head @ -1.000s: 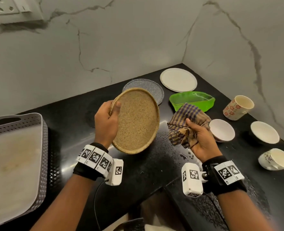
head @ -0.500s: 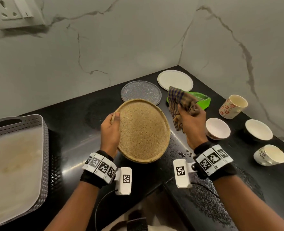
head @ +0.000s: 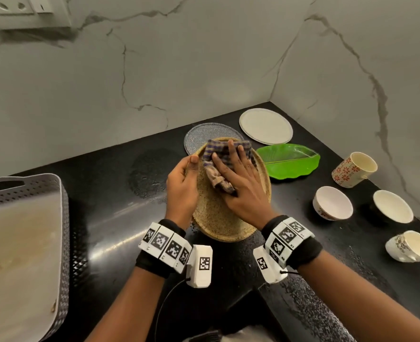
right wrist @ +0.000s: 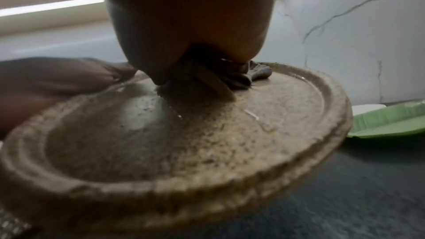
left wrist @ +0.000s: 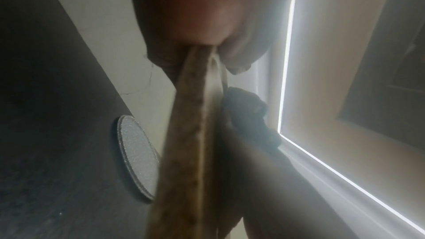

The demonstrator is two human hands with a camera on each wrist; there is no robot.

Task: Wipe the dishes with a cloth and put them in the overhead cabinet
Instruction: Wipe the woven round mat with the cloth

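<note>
A round speckled tan plate (head: 218,218) is held above the black counter at the middle of the head view. My left hand (head: 183,183) grips its left rim, thumb on the upper face. My right hand (head: 241,183) lies flat with straight fingers on a checked brown and blue cloth (head: 218,159), pressing it onto the plate's far half. In the right wrist view the cloth (right wrist: 230,79) is bunched under my palm on the plate (right wrist: 184,143), which shows wet streaks. In the left wrist view the plate (left wrist: 195,143) is seen edge-on in my fingers.
On the counter behind the plate lie a grey glittery plate (head: 201,137), a white plate (head: 265,125) and a green leaf-shaped dish (head: 290,161). To the right stand two white bowls (head: 333,203) (head: 392,206) and two patterned cups (head: 354,169) (head: 411,245). A grey perforated tray (head: 63,218) sits at the left.
My right hand brought the cloth from beside the plate onto its face and flattened over it. The plate tilted from nearly upright to almost level. My left hand kept its grip.
</note>
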